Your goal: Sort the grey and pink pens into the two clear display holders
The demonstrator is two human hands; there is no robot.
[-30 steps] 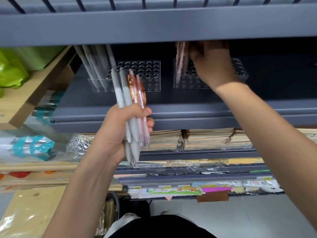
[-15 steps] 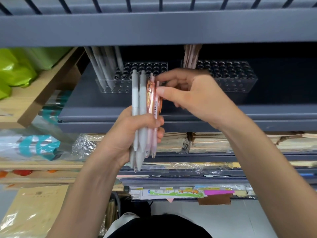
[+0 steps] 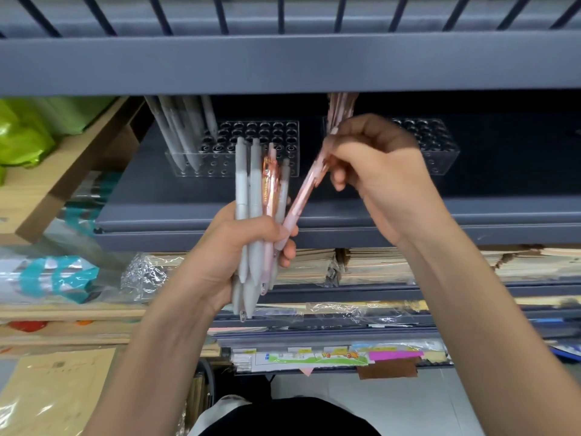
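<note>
My left hand (image 3: 234, 256) grips an upright bundle of pens (image 3: 255, 196), several grey and one pink. A single pink pen (image 3: 303, 196) slants up and to the right out of that bundle, pinched near its top by my right hand (image 3: 382, 174); its tip is still by my left fingers. On the dark shelf behind, the left clear holder (image 3: 267, 146) carries several grey pens (image 3: 179, 127) at its left end. The right clear holder (image 3: 440, 152) has pink pens (image 3: 341, 105) at its left end, partly hidden by my right hand.
A grey shelf beam (image 3: 289, 62) runs across just above the holders and hides the pen tops. The shelf's front lip (image 3: 408, 229) lies below my hands. Stacked paper goods (image 3: 371, 265) fill the lower shelves. Green bags (image 3: 25, 136) and wooden boards sit at the left.
My right hand came back from the right holder to the bundle, pinched a pink pen and has now drawn it up and to the right. My left hand kept holding the bundle.
</note>
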